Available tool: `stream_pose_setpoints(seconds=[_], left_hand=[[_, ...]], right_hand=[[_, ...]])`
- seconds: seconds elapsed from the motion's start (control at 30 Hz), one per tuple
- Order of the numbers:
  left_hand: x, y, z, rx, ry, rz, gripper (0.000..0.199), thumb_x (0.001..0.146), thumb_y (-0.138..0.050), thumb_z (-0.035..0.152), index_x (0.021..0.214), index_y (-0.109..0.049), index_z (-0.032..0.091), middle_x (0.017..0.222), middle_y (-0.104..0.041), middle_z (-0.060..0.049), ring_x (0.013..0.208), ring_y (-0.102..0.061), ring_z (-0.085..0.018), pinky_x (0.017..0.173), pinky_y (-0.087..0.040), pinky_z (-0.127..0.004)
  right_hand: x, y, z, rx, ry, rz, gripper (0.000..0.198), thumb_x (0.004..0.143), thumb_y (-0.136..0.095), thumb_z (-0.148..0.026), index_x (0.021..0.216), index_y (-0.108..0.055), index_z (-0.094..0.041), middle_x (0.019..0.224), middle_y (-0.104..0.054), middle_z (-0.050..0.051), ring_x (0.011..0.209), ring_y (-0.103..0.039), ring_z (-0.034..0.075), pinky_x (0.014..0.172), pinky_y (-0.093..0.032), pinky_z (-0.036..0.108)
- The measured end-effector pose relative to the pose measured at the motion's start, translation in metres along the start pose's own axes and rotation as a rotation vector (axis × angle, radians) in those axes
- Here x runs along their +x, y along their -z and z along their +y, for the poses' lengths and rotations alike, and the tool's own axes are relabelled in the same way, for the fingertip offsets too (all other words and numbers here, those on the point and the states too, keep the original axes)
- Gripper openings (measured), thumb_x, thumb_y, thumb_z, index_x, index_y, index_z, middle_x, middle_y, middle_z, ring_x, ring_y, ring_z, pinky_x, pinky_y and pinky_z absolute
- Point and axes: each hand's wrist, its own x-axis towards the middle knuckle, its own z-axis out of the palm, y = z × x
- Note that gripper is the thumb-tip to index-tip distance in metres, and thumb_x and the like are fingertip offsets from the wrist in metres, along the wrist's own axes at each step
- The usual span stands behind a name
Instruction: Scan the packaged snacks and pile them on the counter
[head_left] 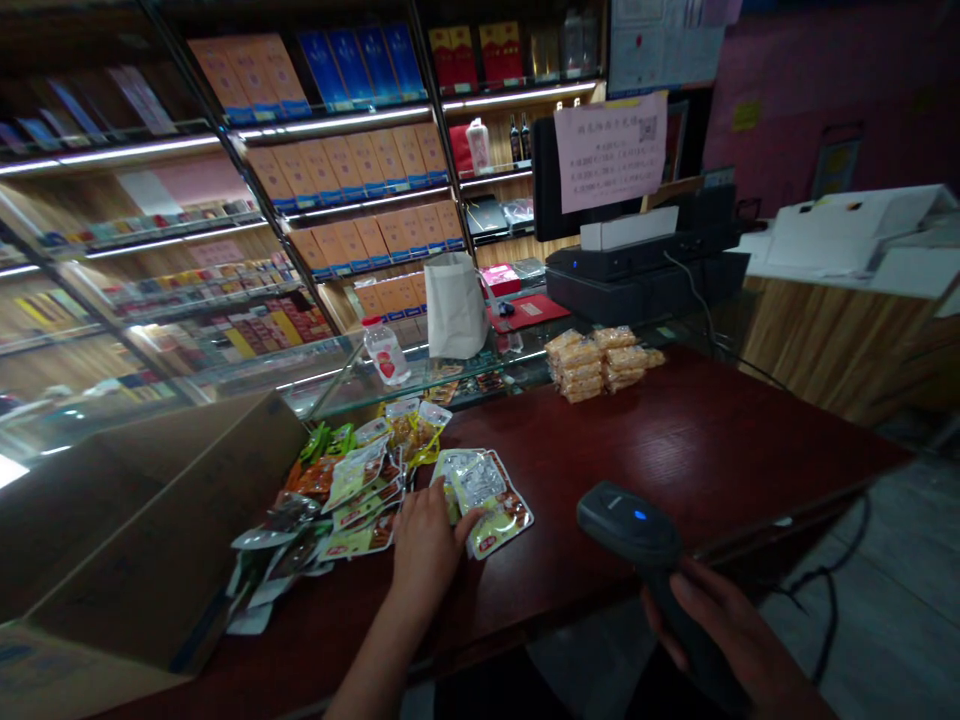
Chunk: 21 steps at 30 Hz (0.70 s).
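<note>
In the head view, my right hand (712, 600) is wrapped around the handle of a dark handheld barcode scanner (626, 525) with a blue light on top. The scanner's head is over the table's front edge, pointing left. My left hand (426, 535) rests at the left edge of a green-and-white snack packet (491, 500) lying flat on the table, its thumb on the packet and apart from the fingers. Just left of that hand lies a pile of similar snack packets (360, 500), with orange and green ones behind.
An open cardboard box (150, 530) stands at the left. Wrapped snack bars (600, 360) are stacked at the back of the dark red table (675, 430). Behind are a plastic bottle (387, 352), a white paper bag (455, 310) and a cash register (637, 260). A cable hangs at the right.
</note>
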Motion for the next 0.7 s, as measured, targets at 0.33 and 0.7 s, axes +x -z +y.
stream_pose_setpoints(seconds=[0.33, 0.7], left_hand=[[0.012, -0.025, 0.047, -0.504, 0.073, -0.175, 0.074, 0.074, -0.068, 0.018, 0.143, -0.043, 0.013, 0.099, -0.07, -0.009, 0.096, -0.065, -0.026, 0.087, -0.047, -0.036], [0.017, -0.034, 0.071, -1.094, 0.034, -0.209, 0.032, 0.078, -0.064, 0.045, 0.078, -0.073, 0.015, 0.076, -0.072, -0.005, 0.077, -0.066, -0.023, 0.072, -0.051, -0.031]], right_hand=[[0.006, 0.0, 0.001, -0.034, 0.034, 0.002, 0.045, 0.091, -0.056, -0.059, 0.076, -0.068, -0.019, 0.057, -0.058, -0.001, 0.055, -0.05, 0.016, 0.057, -0.035, 0.029], [0.023, -0.002, -0.005, 0.125, 0.081, 0.037, 0.044, 0.084, -0.067, -0.06, 0.081, -0.069, -0.017, 0.065, -0.066, 0.001, 0.047, -0.052, 0.011, 0.047, -0.034, 0.025]])
